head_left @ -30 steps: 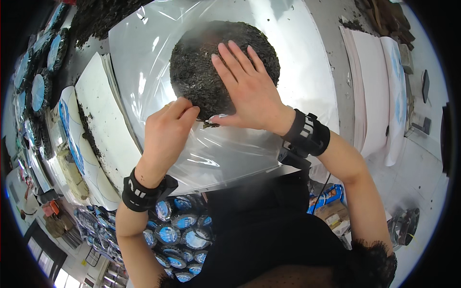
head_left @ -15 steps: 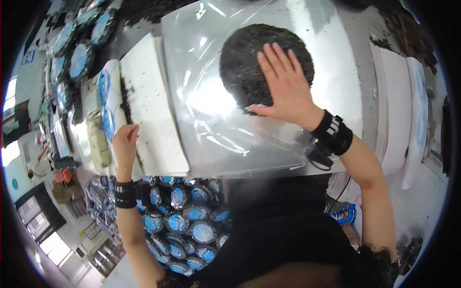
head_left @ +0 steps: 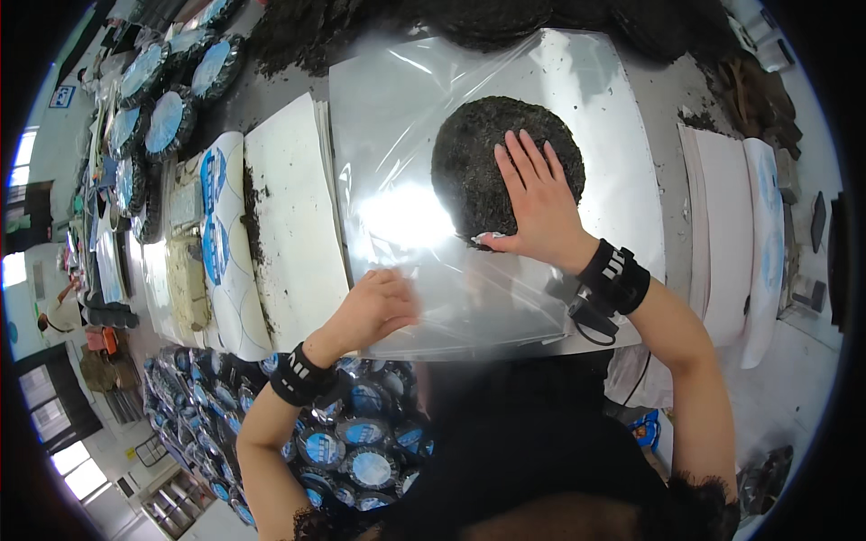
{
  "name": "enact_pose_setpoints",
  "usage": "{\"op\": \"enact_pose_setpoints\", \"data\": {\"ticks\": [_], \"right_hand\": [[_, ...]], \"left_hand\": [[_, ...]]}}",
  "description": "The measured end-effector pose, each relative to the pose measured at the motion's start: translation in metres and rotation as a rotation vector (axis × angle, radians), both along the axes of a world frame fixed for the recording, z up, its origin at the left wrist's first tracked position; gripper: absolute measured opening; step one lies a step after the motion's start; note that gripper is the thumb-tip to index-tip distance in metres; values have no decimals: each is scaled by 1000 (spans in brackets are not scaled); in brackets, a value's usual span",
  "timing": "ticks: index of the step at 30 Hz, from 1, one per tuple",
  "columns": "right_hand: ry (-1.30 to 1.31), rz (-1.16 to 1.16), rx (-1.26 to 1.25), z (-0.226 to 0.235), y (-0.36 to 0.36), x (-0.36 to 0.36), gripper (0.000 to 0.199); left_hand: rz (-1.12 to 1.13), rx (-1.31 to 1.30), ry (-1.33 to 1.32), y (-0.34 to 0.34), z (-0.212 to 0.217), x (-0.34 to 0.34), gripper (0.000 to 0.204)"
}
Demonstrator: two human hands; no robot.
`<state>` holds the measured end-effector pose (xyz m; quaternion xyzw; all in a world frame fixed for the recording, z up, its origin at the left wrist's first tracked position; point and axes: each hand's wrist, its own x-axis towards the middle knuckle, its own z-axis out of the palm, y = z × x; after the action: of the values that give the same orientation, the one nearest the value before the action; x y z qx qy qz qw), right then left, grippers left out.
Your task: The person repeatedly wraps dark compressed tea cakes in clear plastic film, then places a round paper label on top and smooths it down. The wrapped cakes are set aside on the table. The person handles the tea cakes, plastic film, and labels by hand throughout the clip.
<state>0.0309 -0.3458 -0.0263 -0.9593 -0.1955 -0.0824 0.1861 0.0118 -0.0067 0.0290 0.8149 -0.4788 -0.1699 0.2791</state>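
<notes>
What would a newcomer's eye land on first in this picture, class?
The dark round cake under the right hand, lying on a glossy clear plastic sheet at the centre. The left hand grips the sheet's near left corner. At lower left sits a heap of blue-labelled wrapped discs.

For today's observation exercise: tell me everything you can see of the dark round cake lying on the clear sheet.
The dark round cake is a flat disc of coarse, crumbly blackish-green matter, like pressed leaves. It lies flat on a glossy clear plastic sheet spread over the table. The right hand rests palm-down on its near right part, fingers spread. The left hand grips the sheet's near edge, away from the cake.
</notes>
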Motion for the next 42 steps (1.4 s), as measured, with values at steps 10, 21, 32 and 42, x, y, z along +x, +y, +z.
{"op": "enact_pose_setpoints", "data": {"ticks": [10,21,32,42], "right_hand": [[345,38,662,50,-16,-2,103],[-71,-325,-58,-6,-27,-29,75],[45,-401,182,34,-63,-137,93],[112,-346,492,2,-19,-16,65]], "left_hand": [[666,-210,-371,-168,-31,16,41],[836,-214,-227,-174,-40,22,62],[872,-255,-259,-175,-51,32,18],[740,-357,-175,-184,-36,26,46]]}}
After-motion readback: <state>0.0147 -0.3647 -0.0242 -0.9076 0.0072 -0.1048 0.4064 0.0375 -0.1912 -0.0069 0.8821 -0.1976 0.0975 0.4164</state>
